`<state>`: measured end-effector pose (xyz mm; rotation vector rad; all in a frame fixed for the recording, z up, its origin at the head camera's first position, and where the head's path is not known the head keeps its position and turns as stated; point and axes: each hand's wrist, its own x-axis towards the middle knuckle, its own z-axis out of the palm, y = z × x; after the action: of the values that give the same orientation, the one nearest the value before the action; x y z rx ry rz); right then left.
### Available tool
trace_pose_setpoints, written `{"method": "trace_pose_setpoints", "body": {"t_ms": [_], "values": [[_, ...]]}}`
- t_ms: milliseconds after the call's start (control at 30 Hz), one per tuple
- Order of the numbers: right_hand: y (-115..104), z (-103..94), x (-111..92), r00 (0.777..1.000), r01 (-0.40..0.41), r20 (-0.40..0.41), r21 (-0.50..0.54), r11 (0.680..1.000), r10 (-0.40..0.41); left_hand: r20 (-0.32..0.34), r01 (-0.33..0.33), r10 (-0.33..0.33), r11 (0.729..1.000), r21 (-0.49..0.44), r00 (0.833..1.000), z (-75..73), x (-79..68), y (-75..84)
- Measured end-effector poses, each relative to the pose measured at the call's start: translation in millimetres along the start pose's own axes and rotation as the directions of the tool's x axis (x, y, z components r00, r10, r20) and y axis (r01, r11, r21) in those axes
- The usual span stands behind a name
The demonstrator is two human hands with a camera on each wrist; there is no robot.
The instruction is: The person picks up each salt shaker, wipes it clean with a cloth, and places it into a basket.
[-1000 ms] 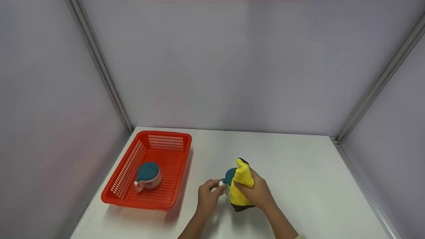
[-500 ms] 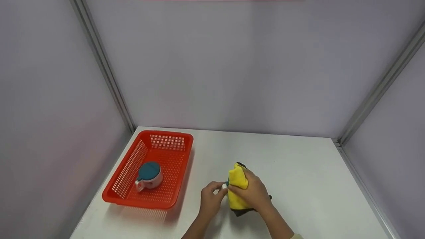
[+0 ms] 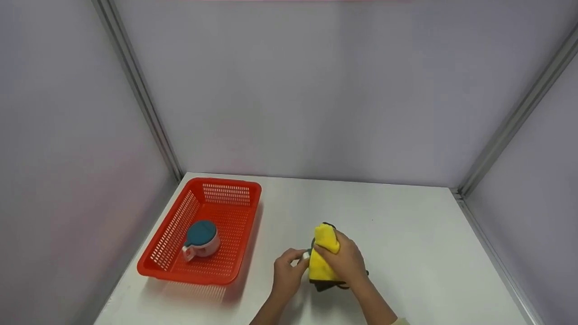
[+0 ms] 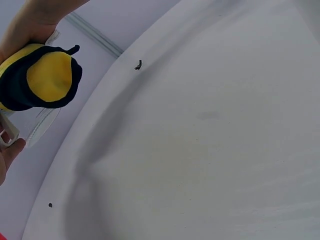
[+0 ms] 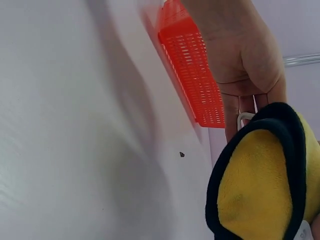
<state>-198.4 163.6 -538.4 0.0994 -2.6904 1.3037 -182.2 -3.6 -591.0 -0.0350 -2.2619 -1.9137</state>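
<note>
My left hand pinches the small white handle of a lidded jar. Most of that jar is hidden by a yellow cloth with dark edging; a sliver of teal lid shows beside the handle, and part of its clear body shows in the left wrist view. With thumb and fingers, my right hand grips the cloth around the jar, to the right of the left hand. Both hands hold it above the white table.
A red perforated basket stands on the left of the table. Inside it sits another handled jar with a teal lid. Dark specks mark the tabletop in the left wrist view. Pale panels enclose the table's back and sides.
The cloth has shifted a little, covering the teal lid that showed plainly one second ago. My left hand has moved slightly right and closer to the cloth. The basket has not moved.
</note>
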Motion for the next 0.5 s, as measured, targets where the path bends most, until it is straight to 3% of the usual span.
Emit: {"method": "trace_pose_setpoints", "body": {"t_ms": [133, 500], "values": [[1, -0.2, -1, 0.999, -0.037, -0.025, 0.013, 0.999, 0.037, 0.002, 0.009, -0.009, 1.000, -0.007, 1.000, 1.5, -1.3, 0.9], [13, -12.2, 8, 0.990, -0.103, -0.084, 0.098, 0.990, 0.111, 0.056, -0.042, 0.042, 0.999, -0.008, 0.998, -3.6, -1.7, 0.4]]}}
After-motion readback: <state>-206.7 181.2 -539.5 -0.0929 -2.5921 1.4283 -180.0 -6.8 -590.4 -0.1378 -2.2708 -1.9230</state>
